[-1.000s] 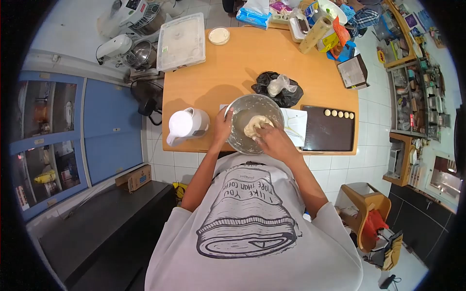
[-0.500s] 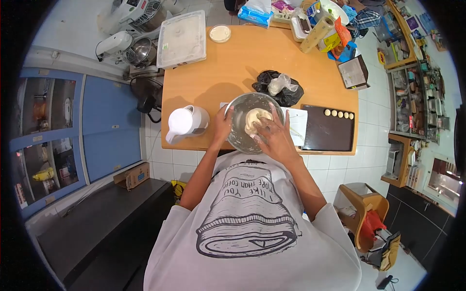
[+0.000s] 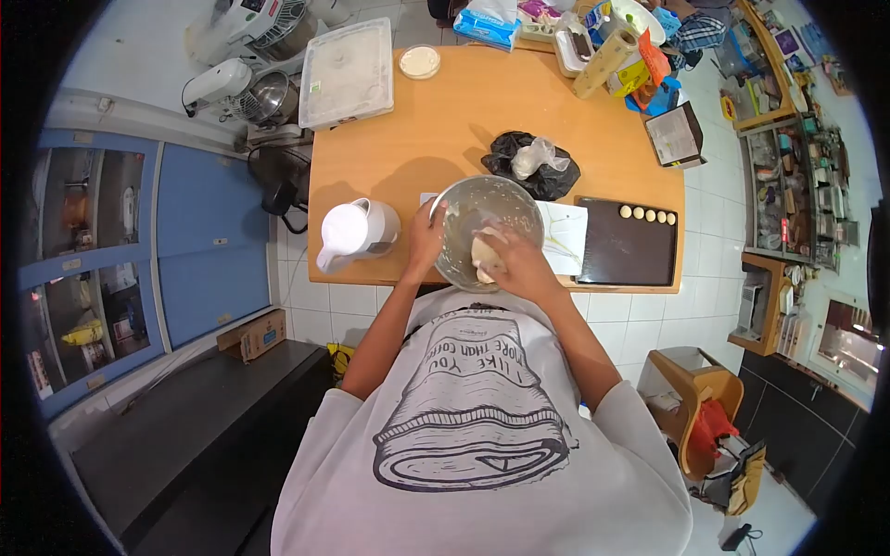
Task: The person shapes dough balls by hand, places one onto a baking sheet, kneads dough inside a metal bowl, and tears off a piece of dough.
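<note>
A metal mixing bowl stands at the table's near edge, its inner wall smeared with pale residue. My left hand grips the bowl's left rim, thumb over the edge. Inside, a lump of pale dough lies toward the near side of the bowl. My right hand reaches in from the right, its fingers curled over the dough and pressing on it; the fingertips are partly blurred. Right of the bowl lie a sheet of paper and a dark baking tray with several small dough balls along its far edge.
A white pitcher stands left of the bowl. Beyond the bowl sits a black plastic bag with a clear bag on it. A lidded plastic box, a round tub and a plastic-wrap roll occupy the far side.
My right hand has gone lower into the bowl, its spread fingers now curled over the dough. The dough has shifted toward me and changed shape. My left hand stays on the rim.
</note>
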Available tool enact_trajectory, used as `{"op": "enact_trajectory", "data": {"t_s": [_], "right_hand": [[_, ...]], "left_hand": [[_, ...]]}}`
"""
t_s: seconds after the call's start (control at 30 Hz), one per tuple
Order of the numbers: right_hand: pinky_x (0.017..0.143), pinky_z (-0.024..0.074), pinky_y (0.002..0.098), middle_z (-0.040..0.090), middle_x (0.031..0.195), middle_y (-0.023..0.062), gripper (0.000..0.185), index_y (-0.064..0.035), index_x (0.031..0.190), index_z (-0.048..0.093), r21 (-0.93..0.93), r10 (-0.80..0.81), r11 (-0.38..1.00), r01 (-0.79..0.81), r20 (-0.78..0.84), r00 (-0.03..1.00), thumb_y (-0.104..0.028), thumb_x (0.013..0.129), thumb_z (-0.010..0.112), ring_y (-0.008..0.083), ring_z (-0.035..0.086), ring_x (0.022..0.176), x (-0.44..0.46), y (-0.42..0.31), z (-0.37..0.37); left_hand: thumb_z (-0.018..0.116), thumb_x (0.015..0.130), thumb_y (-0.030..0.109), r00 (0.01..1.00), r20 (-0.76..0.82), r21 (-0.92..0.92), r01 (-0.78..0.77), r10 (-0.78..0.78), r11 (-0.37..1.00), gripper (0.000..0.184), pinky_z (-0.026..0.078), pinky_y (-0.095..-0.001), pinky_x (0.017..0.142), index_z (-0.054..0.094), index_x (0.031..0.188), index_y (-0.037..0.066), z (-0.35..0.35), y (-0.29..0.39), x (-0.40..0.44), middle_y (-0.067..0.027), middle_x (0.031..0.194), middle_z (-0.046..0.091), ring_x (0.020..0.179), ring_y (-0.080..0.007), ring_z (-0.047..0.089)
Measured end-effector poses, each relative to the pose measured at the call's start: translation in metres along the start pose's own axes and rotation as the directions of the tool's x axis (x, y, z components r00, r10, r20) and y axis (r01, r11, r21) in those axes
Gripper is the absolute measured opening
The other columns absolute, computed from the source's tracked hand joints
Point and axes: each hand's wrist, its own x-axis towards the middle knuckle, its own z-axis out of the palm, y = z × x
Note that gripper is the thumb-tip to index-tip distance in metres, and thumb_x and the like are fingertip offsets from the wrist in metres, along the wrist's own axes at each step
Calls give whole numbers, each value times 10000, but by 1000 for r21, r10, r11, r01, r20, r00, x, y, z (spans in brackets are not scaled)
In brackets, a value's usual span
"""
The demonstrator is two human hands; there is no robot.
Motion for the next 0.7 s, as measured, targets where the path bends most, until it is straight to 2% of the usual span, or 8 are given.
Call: {"op": "enact_trajectory", "data": {"t_s": [0.03,0.13,0.2,0.3,0.4,0.5,0.6,0.7], "right_hand": [[1189,371,582,497,1563,167,627,-114,1456,591,-74,1,997,0,18,1000,-340,896,758,387,411,1485,0,3,7],[1154,397,592,513,1513,205,689,-69,1443,571,-259,12,966,5,63,998,-414,879,766,416,428,1445,5,3,20],[1132,407,604,495,1508,236,738,-30,1456,545,-336,23,942,5,79,997,-432,876,761,430,428,1429,12,0,24],[1082,423,638,505,1462,244,697,-33,1422,546,-413,-67,910,42,-45,997,-412,866,725,419,446,1387,22,16,50],[1073,414,661,524,1443,231,631,-27,1346,581,-443,71,896,-35,64,995,-393,845,695,398,468,1372,38,9,49],[999,459,603,596,1348,200,604,-34,1234,615,-433,22,901,-19,3,1000,-378,760,764,381,533,1303,54,10,50],[976,483,577,655,1258,193,533,-36,1149,638,-407,33,913,-36,-16,999,-377,758,764,372,586,1246,68,22,56],[973,494,554,688,1179,203,514,-31,1116,645,-277,116,955,-104,28,993,-371,750,767,387,611,1205,80,30,51]], "left_hand": [[555,1107,353,1000,-3,-2,4,-4,1000,429,530,-387,920,676,1269,-26,-1,5,-1,-184,1086,761,1003,-253,708],[574,1088,321,999,-21,-14,-43,43,999,418,546,-412,849,677,1268,-42,-3,14,-4,-253,1073,746,953,-355,727],[570,1089,304,997,-45,11,-64,64,998,395,539,-413,832,680,1236,-46,0,6,-3,-255,1041,739,928,-366,717],[561,1090,279,997,-41,-10,-72,72,997,362,527,-422,806,679,1182,-51,1,7,-2,-259,995,724,889,-372,703],[553,1092,264,993,-52,-12,-105,104,994,344,515,-438,788,672,1140,-55,0,9,-2,-268,962,706,863,-383,690],[552,1091,257,994,-52,-8,-94,93,996,336,513,-444,795,671,1143,-53,0,8,-3,-269,968,708,868,-395,685],[552,1091,254,994,-49,-6,-102,101,995,333,517,-441,815,674,1169,-45,0,7,-3,-260,992,719,890,-400,686],[548,1093,255,992,-61,30,-108,110,994,335,522,-440,841,678,1195,-37,1,6,-3,-252,1023,729,927,-401,695]]}}
